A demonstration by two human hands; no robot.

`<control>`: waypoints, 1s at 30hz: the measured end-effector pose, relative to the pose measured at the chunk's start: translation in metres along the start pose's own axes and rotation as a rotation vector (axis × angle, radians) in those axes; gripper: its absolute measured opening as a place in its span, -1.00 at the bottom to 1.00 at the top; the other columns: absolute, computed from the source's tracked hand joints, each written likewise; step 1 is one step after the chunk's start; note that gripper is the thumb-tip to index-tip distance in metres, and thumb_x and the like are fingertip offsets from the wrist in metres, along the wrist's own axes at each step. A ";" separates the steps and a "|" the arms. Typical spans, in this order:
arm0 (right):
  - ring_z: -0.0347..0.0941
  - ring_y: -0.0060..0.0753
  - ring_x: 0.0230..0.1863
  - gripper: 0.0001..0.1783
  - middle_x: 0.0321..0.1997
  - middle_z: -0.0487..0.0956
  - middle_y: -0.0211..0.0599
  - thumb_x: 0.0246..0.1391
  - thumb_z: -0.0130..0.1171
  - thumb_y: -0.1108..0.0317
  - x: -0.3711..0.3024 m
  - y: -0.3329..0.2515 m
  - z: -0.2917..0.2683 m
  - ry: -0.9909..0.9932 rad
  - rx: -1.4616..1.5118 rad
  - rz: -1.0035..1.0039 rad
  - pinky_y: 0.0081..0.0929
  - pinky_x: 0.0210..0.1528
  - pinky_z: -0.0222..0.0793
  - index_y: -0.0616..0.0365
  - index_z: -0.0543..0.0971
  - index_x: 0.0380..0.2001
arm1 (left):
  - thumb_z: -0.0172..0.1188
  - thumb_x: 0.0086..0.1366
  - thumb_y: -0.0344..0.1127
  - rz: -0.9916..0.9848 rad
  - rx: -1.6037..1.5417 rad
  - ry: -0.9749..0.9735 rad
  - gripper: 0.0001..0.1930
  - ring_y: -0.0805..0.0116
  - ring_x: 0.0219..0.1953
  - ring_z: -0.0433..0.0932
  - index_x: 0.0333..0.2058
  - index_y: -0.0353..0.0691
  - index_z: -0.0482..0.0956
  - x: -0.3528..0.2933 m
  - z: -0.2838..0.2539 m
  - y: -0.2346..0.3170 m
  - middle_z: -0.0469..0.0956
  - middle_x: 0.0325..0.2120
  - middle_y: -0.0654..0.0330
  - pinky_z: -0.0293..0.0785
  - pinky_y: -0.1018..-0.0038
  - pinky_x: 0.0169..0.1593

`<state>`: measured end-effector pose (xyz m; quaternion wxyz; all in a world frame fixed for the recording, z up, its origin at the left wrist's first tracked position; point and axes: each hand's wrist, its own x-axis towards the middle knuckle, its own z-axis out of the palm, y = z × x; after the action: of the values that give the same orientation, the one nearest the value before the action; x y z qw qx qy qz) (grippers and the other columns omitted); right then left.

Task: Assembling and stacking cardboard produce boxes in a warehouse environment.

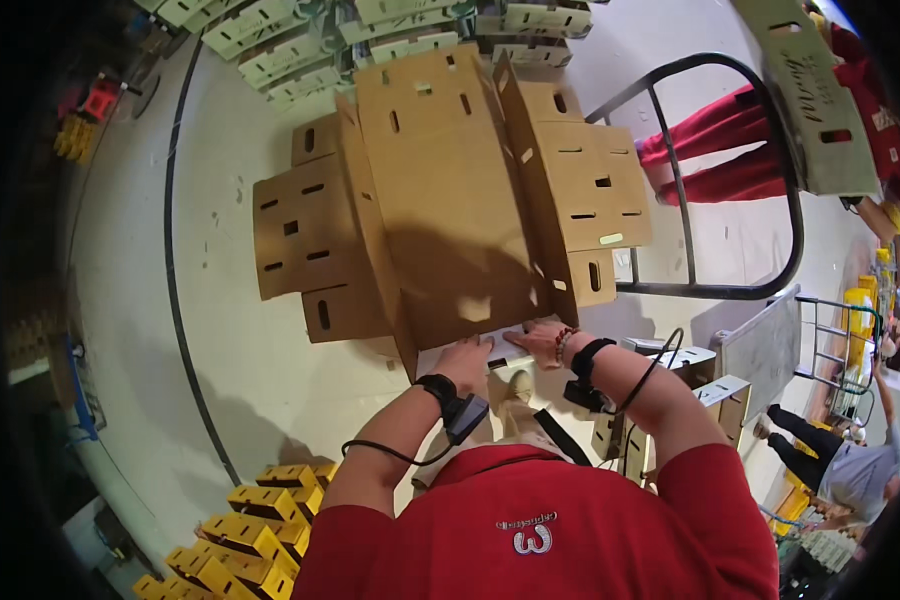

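A large brown cardboard box blank lies partly folded before me, its two long side walls raised and slotted flaps spread outward on both sides. At its near end a white-faced flap is bent up. My left hand grips the left part of this flap, with its fingers pointing right. Close by, my right hand is closed on the flap's right part, beside the near right corner. Some fingertips are hidden behind the cardboard. Each wrist carries a dark strapped device with a cable.
Rows of pale printed boxes stand at the far side. To the right are a black metal cart handle, a person in red trousers holding a pale box, and another person farther off. Yellow boxes are stacked at the lower left.
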<state>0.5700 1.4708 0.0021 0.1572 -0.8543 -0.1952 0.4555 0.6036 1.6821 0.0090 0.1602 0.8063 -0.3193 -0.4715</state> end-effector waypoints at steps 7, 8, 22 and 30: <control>0.50 0.13 -0.20 -0.19 -0.21 0.54 0.07 -0.34 0.13 0.50 0.015 0.012 -0.008 -0.035 0.142 -0.038 -0.10 -0.16 0.43 -0.09 0.36 0.17 | 0.13 -0.08 -0.30 0.055 -0.016 -0.201 -0.32 -0.07 0.00 0.45 0.11 -0.36 0.30 0.018 -0.017 -0.012 0.41 0.00 -0.17 0.37 0.21 0.08; 0.51 0.14 -0.24 -0.18 -0.26 0.56 0.08 -0.34 0.11 0.48 0.013 0.012 -0.013 -0.013 0.146 -0.074 -0.10 -0.20 0.43 -0.11 0.35 0.18 | 0.13 -0.09 -0.30 0.047 -0.001 -0.225 -0.32 -0.07 -0.02 0.45 0.10 -0.36 0.31 0.017 -0.016 -0.013 0.42 -0.03 -0.17 0.38 0.20 0.06; 0.46 0.08 -0.05 -0.28 -0.06 0.49 0.13 -0.02 0.11 0.23 0.151 -0.171 -0.139 0.431 0.333 0.069 -0.12 -0.03 0.36 0.18 0.16 0.22 | 0.09 0.24 -0.20 0.514 -0.658 0.276 -0.45 0.22 0.19 0.23 0.18 -0.22 0.24 -0.025 0.035 0.079 0.21 0.19 0.11 0.15 0.30 0.23; 0.53 -0.24 -0.23 -0.56 -0.25 0.60 -0.13 0.00 -0.01 0.53 -0.077 -0.139 -0.227 0.658 0.402 -0.671 -0.35 -0.11 0.41 0.21 0.44 0.02 | 0.01 0.34 -0.17 -0.062 -1.419 0.476 -0.62 0.29 -0.13 0.50 0.01 -0.29 0.44 -0.159 -0.033 -0.090 0.49 -0.08 0.01 0.41 0.41 -0.04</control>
<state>0.6953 1.5349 0.2408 0.5091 -0.7956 -0.3074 0.1154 0.6094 1.8537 0.0796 0.6930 0.5983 0.1275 -0.3814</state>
